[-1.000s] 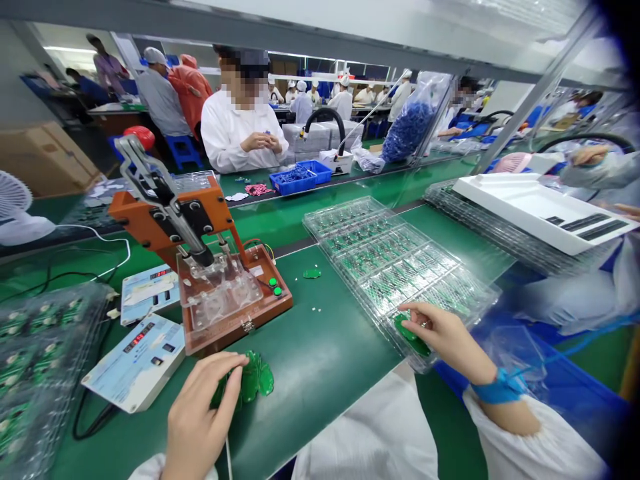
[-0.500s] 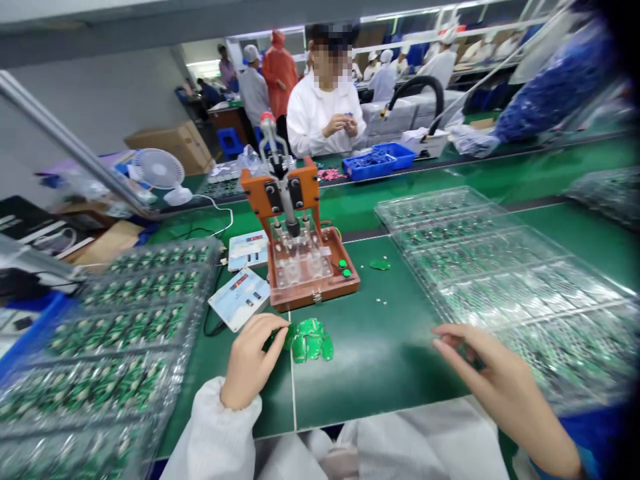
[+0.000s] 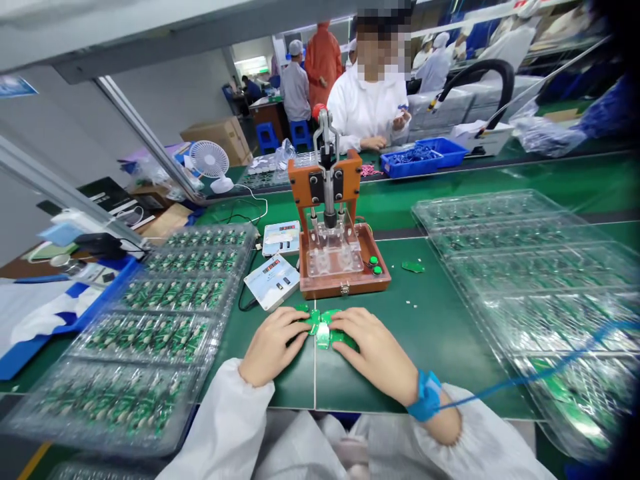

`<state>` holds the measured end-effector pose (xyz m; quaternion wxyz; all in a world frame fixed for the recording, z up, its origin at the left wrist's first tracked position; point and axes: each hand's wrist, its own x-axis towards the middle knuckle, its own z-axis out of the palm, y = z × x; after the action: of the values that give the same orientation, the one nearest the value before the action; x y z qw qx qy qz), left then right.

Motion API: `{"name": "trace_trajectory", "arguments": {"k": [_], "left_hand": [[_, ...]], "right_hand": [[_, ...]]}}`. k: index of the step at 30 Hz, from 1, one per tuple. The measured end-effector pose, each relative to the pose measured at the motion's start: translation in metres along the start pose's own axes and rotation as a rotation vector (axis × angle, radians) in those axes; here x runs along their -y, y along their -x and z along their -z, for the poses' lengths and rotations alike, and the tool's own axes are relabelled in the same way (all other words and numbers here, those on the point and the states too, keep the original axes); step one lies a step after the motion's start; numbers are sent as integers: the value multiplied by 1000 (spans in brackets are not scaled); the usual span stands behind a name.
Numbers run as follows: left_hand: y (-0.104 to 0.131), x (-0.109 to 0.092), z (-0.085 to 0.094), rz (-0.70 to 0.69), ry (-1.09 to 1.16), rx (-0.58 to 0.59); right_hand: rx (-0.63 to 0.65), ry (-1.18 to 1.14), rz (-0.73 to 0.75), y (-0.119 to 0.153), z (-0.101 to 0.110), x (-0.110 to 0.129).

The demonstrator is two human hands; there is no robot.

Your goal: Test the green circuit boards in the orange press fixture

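Observation:
A loose cluster of small green circuit boards (image 3: 323, 335) lies on the green bench mat near its front edge. From the left, my left hand (image 3: 278, 341) reaches in with its fingertips at the boards, thumb apart from the fingers. My right hand (image 3: 373, 347) spreads its fingers over the right side of the cluster, covering part of some boards. Neither hand is closed round a board. A blue wrist strap (image 3: 426, 396) with a blue cord circles my right wrist. Just beyond the boards stands a toggle-clamp test fixture (image 3: 330, 227) with an orange frame and a wooden base.
Clear plastic trays of boards stand at left (image 3: 165, 333) and right (image 3: 520, 267). Two white meter boxes (image 3: 273, 281) sit left of the fixture. One separate green board (image 3: 413, 267) lies right of it. Across the bench are a co-worker (image 3: 370, 107), blue bins (image 3: 413, 160) and a fan (image 3: 210, 160).
My right hand has come in from the right-hand tray to the board cluster. My left hand stays at the cluster's left side. The view has shifted, and the co-worker's hands have moved apart.

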<state>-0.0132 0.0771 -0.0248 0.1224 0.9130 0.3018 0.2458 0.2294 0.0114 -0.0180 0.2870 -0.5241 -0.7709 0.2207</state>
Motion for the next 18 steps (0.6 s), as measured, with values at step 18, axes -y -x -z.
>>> {"name": "trace_trajectory", "arguments": {"k": [18], "left_hand": [[25, -23, 10, -1, 44, 176]], "right_hand": [[111, 21, 177, 0, -6, 0]]}}
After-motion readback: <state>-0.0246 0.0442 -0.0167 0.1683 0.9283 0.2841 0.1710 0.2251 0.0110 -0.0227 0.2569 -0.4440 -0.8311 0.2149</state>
